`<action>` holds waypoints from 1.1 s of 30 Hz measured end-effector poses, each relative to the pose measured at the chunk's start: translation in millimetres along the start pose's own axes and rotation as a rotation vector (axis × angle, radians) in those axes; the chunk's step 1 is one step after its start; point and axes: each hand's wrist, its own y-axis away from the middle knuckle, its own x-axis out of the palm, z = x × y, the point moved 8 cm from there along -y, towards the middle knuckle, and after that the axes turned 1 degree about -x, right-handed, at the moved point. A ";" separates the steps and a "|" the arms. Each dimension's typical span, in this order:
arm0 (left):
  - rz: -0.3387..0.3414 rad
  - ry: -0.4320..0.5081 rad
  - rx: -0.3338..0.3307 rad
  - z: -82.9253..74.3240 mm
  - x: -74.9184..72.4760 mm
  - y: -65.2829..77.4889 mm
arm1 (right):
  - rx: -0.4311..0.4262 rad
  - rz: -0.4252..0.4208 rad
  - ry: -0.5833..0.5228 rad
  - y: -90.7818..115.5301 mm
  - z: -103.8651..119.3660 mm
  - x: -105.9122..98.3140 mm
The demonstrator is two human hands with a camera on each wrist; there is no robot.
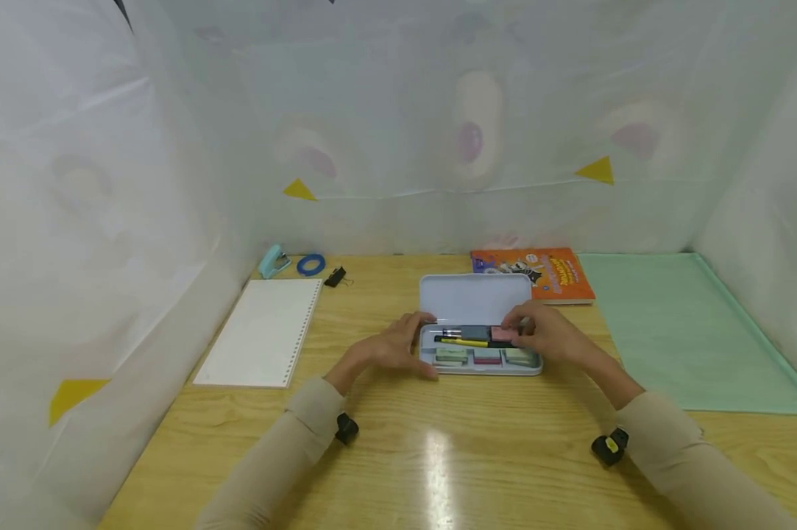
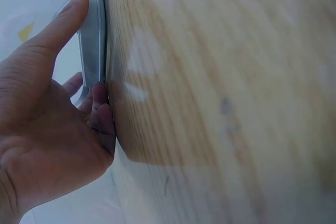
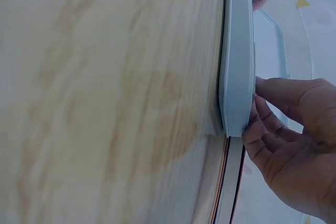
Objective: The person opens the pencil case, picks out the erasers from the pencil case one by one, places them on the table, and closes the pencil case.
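fingers of the left hand (image 1: pixel 397 346), spread wide, grip an open pencil case (image 1: pixel 471 298) holding a yellow-black pen (image 1: pixel 469 342); right hand (image 1: pixel 549 333), half-curled, touches the pink block (image 1: pixel 502 334) inside, hold unclear

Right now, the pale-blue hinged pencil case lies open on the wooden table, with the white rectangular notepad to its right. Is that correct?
Not quite: the head view shows the white notepad to the left of the pencil case, not the right. The rest stands.

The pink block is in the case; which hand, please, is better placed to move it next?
Probably the right hand: its fingers are at the pink block; the left hand holds the left end of the case.
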 end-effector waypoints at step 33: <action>0.010 0.026 0.022 -3.4 -1.3 0.0 | 0.190 -0.178 -0.029 29.4 -51.4 -64.6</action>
